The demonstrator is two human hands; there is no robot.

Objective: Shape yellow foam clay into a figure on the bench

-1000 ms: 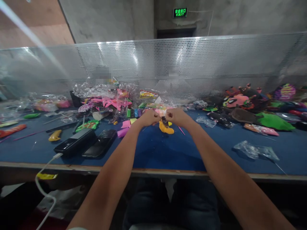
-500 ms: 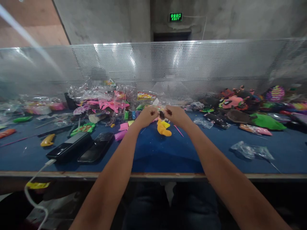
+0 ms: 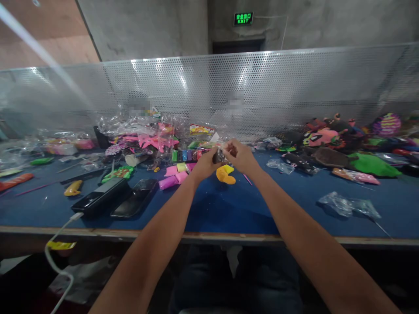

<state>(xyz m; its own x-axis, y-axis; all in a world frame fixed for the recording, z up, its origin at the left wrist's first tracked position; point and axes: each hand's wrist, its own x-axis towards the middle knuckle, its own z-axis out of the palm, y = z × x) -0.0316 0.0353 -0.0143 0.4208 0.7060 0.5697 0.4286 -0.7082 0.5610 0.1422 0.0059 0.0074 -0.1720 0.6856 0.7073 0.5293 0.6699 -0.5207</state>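
Observation:
My left hand (image 3: pixel 208 164) is closed around a small dark packet in clear wrapping (image 3: pixel 220 156); its exact contents are too small to tell. Thumb and fingers of my right hand (image 3: pixel 238 155) pinch the same packet from the right side. Just below the hands, a yellow-orange clay figure (image 3: pixel 225 175) lies on the blue table (image 3: pixel 225 213). Pink and purple clay packs (image 3: pixel 169 182) sit left of my left hand, and a row of small coloured packs (image 3: pixel 185 155) is behind them. A thin purple stick (image 3: pixel 248 179) lies below my right hand.
A black power bank (image 3: pixel 100 196) with a white cable and a dark phone (image 3: pixel 135 198) lie at the left front. Plastic-wrapped pink items (image 3: pixel 159 140) are heaped behind. At the right are clear wrappers (image 3: pixel 347 205), a green piece (image 3: pixel 373 165) and dark clay figures (image 3: pixel 299 162).
My right hand has turned, its fingers now raised over the packet. My left hand has shifted slightly and shows more of the packet. The camera view has moved a little.

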